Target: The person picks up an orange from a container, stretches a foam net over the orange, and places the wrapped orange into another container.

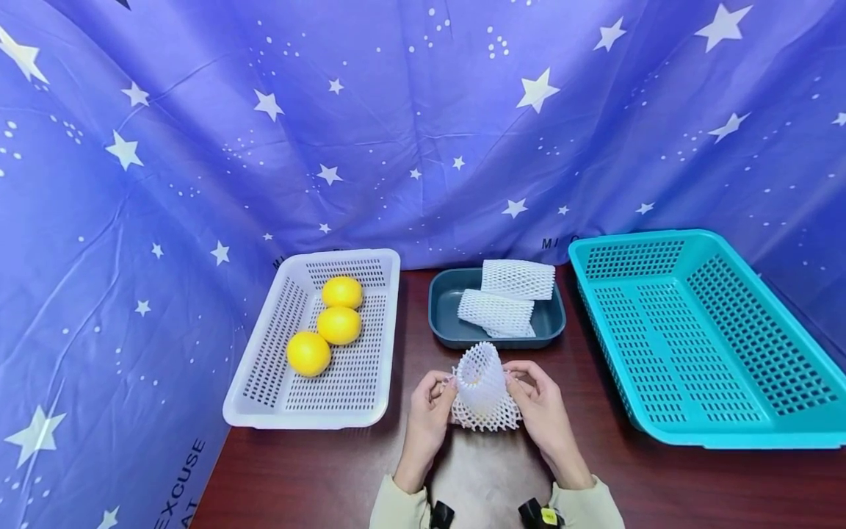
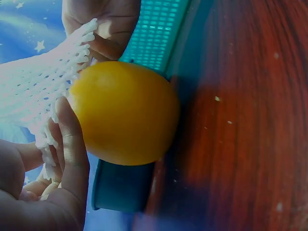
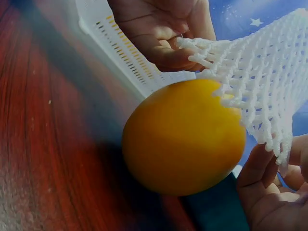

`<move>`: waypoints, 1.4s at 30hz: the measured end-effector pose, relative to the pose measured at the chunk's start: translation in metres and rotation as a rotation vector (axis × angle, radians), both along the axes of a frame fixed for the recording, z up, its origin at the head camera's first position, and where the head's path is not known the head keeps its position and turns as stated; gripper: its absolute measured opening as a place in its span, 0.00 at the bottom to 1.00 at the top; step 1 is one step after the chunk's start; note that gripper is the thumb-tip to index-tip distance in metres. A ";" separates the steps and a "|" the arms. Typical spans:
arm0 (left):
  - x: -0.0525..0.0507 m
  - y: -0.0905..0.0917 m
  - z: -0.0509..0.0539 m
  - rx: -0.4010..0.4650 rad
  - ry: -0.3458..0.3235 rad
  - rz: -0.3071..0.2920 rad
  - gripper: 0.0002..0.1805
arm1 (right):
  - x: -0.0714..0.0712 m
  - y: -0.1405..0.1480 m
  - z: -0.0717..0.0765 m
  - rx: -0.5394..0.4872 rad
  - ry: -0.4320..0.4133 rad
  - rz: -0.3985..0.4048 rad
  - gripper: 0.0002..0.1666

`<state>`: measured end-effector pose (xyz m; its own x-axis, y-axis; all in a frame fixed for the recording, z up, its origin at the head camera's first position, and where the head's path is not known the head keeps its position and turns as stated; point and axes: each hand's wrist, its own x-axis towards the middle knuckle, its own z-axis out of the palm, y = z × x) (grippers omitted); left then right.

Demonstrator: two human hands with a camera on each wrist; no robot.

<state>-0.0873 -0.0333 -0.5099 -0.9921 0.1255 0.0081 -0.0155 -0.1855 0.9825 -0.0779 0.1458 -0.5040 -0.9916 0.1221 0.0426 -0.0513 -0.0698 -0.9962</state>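
Note:
A white foam net sleeve (image 1: 485,393) stands upright at the table's front middle, its lower edge flared out. My left hand (image 1: 426,422) pinches that edge on one side, and my right hand (image 1: 543,415) pinches it opposite. Both wrist views show a round orange-yellow fruit (image 2: 127,115) at the sleeve's wide mouth, its end just under the net's edge and most of it bare. In the head view the net hides nearly all of this fruit. Whether it touches the table I cannot tell.
A white basket (image 1: 380,415) on the left holds 3 yellow fruits (image 1: 339,325). Behind the hands, a dark tray (image 1: 446,334) holds white net sleeves (image 1: 518,279). A large teal basket (image 1: 667,353) stands on the right. A blue starry cloth (image 1: 410,132) hangs behind the table.

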 end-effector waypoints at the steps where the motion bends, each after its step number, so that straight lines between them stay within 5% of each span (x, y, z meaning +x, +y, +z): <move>1: 0.000 0.000 -0.001 0.006 -0.009 -0.006 0.14 | 0.000 0.000 -0.001 0.004 -0.005 -0.002 0.11; 12: -0.002 -0.001 -0.015 -0.002 -0.115 -0.039 0.10 | 0.000 0.002 -0.007 0.171 0.007 -0.035 0.09; 42: -0.007 -0.001 -0.019 -0.122 -0.180 -0.013 0.10 | -0.002 0.010 -0.017 0.624 -0.079 -0.066 0.09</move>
<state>-0.0944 -0.0341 -0.5285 -0.9744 0.1279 -0.1849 -0.1941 -0.0635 0.9789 -0.0799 0.1558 -0.5213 -0.9859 0.1590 0.0527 0.0396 0.5268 -0.8491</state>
